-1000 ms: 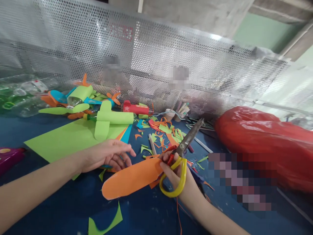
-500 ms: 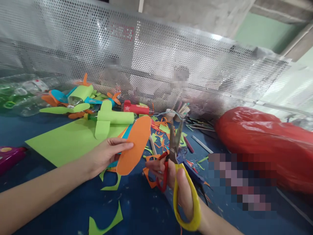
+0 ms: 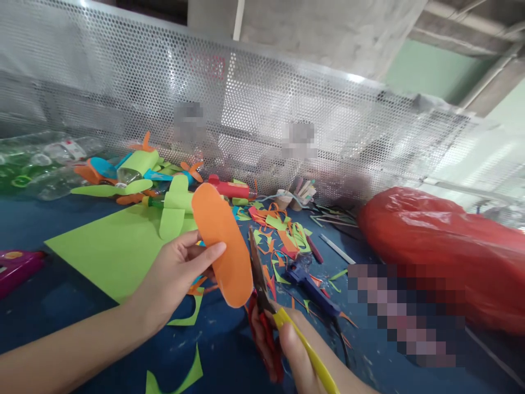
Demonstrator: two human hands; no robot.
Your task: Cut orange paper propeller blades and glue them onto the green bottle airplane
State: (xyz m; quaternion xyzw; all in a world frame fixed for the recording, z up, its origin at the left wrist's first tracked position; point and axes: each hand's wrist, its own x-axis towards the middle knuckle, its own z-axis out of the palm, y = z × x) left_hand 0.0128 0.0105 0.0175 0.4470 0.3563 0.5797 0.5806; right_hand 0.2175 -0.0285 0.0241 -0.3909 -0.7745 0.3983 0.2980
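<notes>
Between thumb and fingers, my left hand pinches a long, rounded orange foam or paper piece, tilted with its top toward the left. My right hand grips scissors with one yellow and one red handle. Their blades point up along the right edge of the orange piece; whether they touch it I cannot tell. Behind the orange piece lies a light green toy airplane built on a bottle, partly covered by it. Beneath that airplane is a large light green sheet.
Plastic bottles and more bottle airplanes lie at the back left. Coloured scraps surround a blue glue gun. A red plastic bag bulges at right, and a purple object sits at left.
The orange piece has turned in my left hand from leaning right to leaning left. My right hand has swung the scissors down and left, beside its edge.
</notes>
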